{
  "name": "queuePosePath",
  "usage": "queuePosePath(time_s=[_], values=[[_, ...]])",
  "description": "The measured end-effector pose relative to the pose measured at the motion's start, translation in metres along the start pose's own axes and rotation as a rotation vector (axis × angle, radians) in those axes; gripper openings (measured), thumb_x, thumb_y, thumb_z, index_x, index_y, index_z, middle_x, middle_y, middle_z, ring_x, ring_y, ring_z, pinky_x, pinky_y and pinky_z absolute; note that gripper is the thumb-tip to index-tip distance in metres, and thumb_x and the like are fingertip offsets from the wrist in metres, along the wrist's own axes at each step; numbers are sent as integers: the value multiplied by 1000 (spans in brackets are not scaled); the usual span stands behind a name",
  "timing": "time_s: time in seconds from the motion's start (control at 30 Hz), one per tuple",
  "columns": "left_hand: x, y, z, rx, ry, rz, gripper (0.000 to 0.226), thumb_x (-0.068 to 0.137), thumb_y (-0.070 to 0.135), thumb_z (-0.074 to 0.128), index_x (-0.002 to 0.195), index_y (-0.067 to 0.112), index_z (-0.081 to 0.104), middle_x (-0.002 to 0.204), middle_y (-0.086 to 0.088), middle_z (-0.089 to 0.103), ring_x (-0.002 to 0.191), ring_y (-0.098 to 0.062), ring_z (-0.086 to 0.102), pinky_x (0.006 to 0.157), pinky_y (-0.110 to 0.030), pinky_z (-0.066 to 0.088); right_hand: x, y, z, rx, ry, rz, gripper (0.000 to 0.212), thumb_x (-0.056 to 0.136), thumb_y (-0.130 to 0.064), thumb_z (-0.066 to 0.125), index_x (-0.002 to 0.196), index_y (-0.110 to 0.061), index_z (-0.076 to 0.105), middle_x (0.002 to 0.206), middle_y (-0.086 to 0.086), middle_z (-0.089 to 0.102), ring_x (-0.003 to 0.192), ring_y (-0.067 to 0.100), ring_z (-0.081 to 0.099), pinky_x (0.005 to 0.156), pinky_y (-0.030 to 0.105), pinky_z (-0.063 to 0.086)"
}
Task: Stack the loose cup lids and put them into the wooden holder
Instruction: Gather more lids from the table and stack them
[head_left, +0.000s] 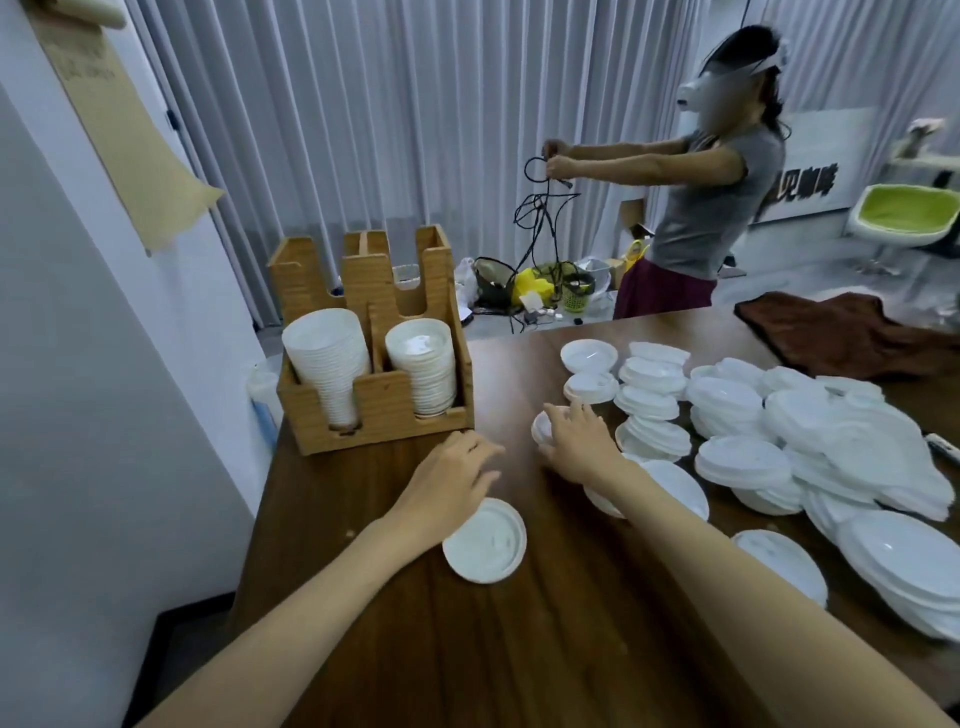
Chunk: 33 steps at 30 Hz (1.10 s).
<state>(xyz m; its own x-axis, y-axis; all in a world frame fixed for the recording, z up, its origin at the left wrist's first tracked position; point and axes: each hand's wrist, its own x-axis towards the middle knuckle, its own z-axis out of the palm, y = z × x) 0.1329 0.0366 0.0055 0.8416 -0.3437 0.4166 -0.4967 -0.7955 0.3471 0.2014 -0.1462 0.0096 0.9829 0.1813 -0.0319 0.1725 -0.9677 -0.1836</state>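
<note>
Dark wood surface (519, 649): loose lids (743, 460) heaped at 3 o'clock, wooden holder (384, 410) at 11; likely light, thin, bendy, slick, so lift by the rim; left hand (454, 483) loosely spread over one lid (488, 545), right hand (579, 449) on small lid (540, 427), pinch unclear.

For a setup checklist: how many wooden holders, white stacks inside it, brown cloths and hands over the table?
wooden holder: 1
white stacks in the holder: 2
brown cloth: 1
hands: 2, left hand, right hand
Total: 6
Loose lids overlap too much to count.
</note>
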Motion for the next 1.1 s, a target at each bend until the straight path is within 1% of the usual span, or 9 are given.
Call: queuePosePath(time_s=[0.17, 0.3, 0.4, 0.6, 0.7, 0.83, 0.9, 1.0, 1.1], values=[[-14, -2, -7, -126, -12, -202, 23, 91, 16, 58, 114, 14, 64, 110, 3, 60, 104, -9, 51, 91, -26, 43, -14, 0, -2, 69, -11, -74, 70, 90, -41, 59, 147, -16, 28, 139, 16, 38, 126, 35, 36, 102, 42, 36], [-13, 6, -12, -307, 6, -399, 20, 91, 15, 59, 109, 17, 67, 105, 4, 63, 97, -4, 55, 78, -4, 38, -34, -7, 5, 57, 64, -134, 77, 84, -49, 63, 146, -17, 30, 138, 11, 42, 124, 32, 40, 100, 39, 36], [-9, 12, -9, -340, -33, -449, 22, 91, 18, 59, 112, 18, 66, 108, 5, 64, 97, -3, 55, 73, -1, 38, -36, -6, 8, 168, 22, -154, 82, 83, -44, 66, 149, -18, 25, 142, 10, 44, 126, 31, 42, 102, 39, 34], [-4, 28, -9, -568, 63, -583, 33, 95, 30, 52, 124, 15, 59, 115, 10, 61, 107, -5, 55, 85, -11, 41, -51, -10, -1, 405, 356, -262, 86, 76, -40, 76, 146, -16, 32, 138, 6, 49, 123, 24, 46, 100, 37, 37], [-6, 35, -15, -999, 86, -659, 29, 96, 28, 50, 112, 10, 65, 105, -2, 68, 101, -15, 62, 91, -29, 49, -71, -15, 1, 701, 327, -318, 88, 75, -36, 79, 147, -20, 30, 141, 0, 46, 127, 13, 40, 104, 33, 36], [-21, 45, -27, -1383, 89, -696, 19, 88, 15, 58, 101, 3, 65, 91, -11, 67, 88, -20, 63, 87, -34, 52, -95, -19, 17, 820, 260, -370, 94, 77, -34, 79, 150, -29, 19, 135, -25, 33, 124, -18, 27, 101, 3, 24], [-32, 46, -35, -1253, 130, -645, 17, 85, 15, 61, 97, 6, 68, 89, -8, 69, 87, -19, 63, 87, -32, 52, -106, -20, 24, 878, 183, -367, 106, 74, -41, 80, 151, -35, 8, 137, -35, 20, 126, -24, 17, 99, -3, 17], [-53, 40, -44, -642, 171, -461, 14, 88, 13, 62, 97, 18, 72, 93, 9, 71, 92, -2, 63, 81, -15, 49, -118, -22, 30, 893, 55, -362, 123, 66, -50, 83, 147, -48, -9, 146, -29, 13, 133, -12, 15, 108, 15, 16], [-77, 32, -41, -259, 136, -151, 22, 86, 12, 64, 106, 16, 70, 108, 12, 67, 105, 4, 56, 91, -14, 46, -117, -22, 33, 851, -12, -368, 129, 61, -55, 84, 145, -50, -14, 151, -16, 19, 136, -3, 20, 113, 28, 22]])
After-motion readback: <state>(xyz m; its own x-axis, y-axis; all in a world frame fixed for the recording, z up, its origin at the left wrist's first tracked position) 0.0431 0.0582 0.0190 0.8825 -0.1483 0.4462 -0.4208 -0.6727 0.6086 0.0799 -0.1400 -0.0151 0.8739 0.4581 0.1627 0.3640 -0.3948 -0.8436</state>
